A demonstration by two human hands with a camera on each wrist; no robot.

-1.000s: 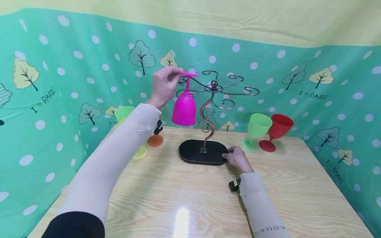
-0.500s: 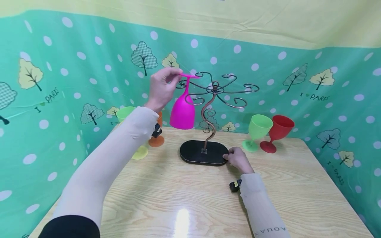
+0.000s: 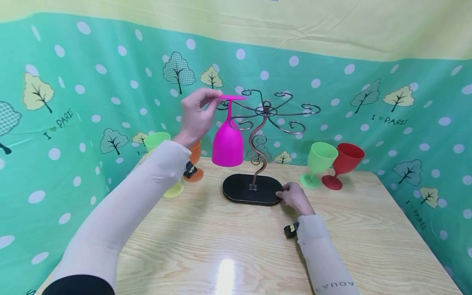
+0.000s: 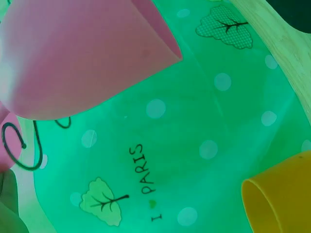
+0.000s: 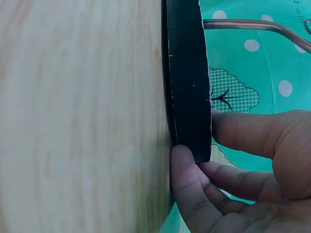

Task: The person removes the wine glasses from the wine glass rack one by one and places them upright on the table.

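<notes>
Upside down, a pink goblet (image 3: 227, 147) hangs from my left hand (image 3: 199, 114), which pinches the edge of its foot between thumb and fingers. Its stem is beside the front left curled hook (image 3: 241, 123) of a metal glass rack (image 3: 266, 110); whether it sits inside the curl I cannot tell. In the left wrist view, the goblet's bowl (image 4: 87, 58) fills the upper left, near a curled hook (image 4: 39, 155). My right hand (image 3: 295, 197) grips the right end of the rack's black oval base (image 3: 239, 189). The right wrist view shows the thumb (image 5: 248, 132) on its top.
A green goblet (image 3: 320, 157) and a red goblet (image 3: 346, 157) stand upright at the right. Partly behind the left sleeve are another green goblet (image 3: 156, 139), an orange goblet (image 3: 194, 174) and a yellow goblet (image 3: 174, 190). A patterned cloth (image 3: 110, 82) hangs behind the table.
The rack's hooks have turned around its stem, with one now in front of the goblet's bowl. My left hand has lowered the goblet slightly. The right hand stays on the base.
</notes>
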